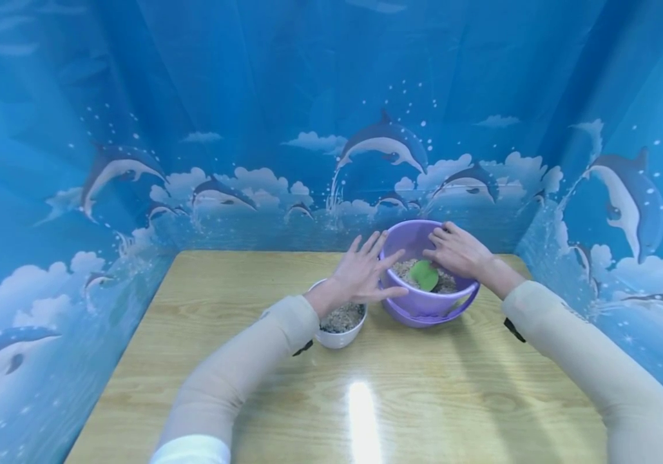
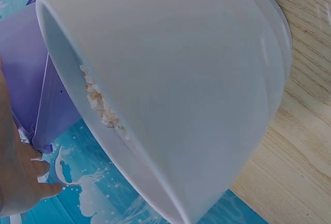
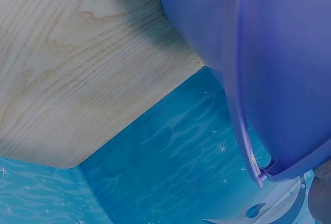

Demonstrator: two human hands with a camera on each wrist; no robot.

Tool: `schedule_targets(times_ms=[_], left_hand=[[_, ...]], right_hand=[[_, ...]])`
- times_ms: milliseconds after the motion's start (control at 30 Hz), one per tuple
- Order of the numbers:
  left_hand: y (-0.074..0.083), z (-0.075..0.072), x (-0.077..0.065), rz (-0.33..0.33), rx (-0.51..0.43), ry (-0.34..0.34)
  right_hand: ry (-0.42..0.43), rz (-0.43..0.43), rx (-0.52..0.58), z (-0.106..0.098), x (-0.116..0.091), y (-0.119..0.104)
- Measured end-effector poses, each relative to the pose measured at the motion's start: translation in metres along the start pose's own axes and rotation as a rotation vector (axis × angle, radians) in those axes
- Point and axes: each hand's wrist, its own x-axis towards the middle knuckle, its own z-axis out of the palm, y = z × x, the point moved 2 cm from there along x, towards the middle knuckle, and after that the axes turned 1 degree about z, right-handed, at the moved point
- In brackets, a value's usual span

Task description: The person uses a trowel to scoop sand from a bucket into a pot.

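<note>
A purple bucket (image 1: 424,301) holds pale, coarse grains (image 1: 406,270) and a rounded green scoop (image 1: 424,276). My right hand (image 1: 459,250) reaches over the bucket's right side with curled fingers and grips the scoop; its handle is hidden under the hand. At the bucket's left rim my left hand (image 1: 360,270) spreads its fingers and thumb, holding nothing. Beneath the left wrist stands a white bowl (image 1: 338,339) with similar grains (image 1: 343,318) in it, partly covered by the forearm. In the left wrist view the bowl (image 2: 176,79) fills most of the picture.
A wooden table (image 1: 238,309) carries both containers near its far edge. The bucket's purple handle (image 1: 463,309) hangs down along its front. Blue dolphin-print sheeting (image 1: 285,129) rises behind the table and along both sides.
</note>
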Motion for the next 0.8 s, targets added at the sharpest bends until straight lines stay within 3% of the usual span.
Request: schedule_targets(times_ms=[300,800], left_hand=[[0.0004,-0.0008,-0.0002,-0.007,-0.002,-0.006],[0.0003,-0.0006,-0.0005,-0.005,0.007,-0.007]], right_hand=[[0.054,-0.003,0.067,-0.0038,-0.0008,-0.0041],[0.125,-0.006,0.059,-0.0035,-0.0026,-0.0053]])
